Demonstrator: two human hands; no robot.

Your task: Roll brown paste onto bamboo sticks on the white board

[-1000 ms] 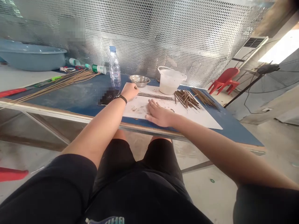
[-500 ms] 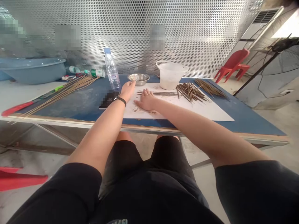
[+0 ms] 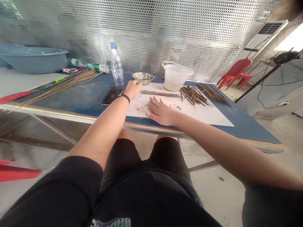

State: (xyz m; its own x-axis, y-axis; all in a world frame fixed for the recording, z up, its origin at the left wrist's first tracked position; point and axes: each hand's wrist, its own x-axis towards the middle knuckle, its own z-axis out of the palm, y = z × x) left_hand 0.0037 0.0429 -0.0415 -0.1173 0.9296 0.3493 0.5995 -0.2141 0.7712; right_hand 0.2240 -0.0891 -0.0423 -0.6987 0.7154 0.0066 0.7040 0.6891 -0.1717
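Note:
My left hand (image 3: 133, 89), with a black band at the wrist, is closed at the left end of a row of thin dark sticks (image 3: 163, 94). What its fingers hold, if anything, is hidden. Open and palm down, my right hand (image 3: 162, 112) rests on the white board (image 3: 203, 115), just nearer to me than the sticks. Brown crumbs are scattered on the board around it. Behind my left hand stands a shiny metal bowl (image 3: 143, 77). A heap of brown sticks (image 3: 195, 95) lies at the board's right side.
A white bucket (image 3: 176, 77) and a water bottle (image 3: 116, 67) stand at the back. A phone (image 3: 111, 96) lies beside my left wrist. Leftward are long thin canes (image 3: 71, 82), a red-handled tool (image 3: 15, 97) and a blue basin (image 3: 40, 60). More sticks (image 3: 214, 93) lie far right.
My right hand has slid back towards me and right, off the row of thin sticks. My left hand stays near the sticks' left end. The view has shifted slightly.

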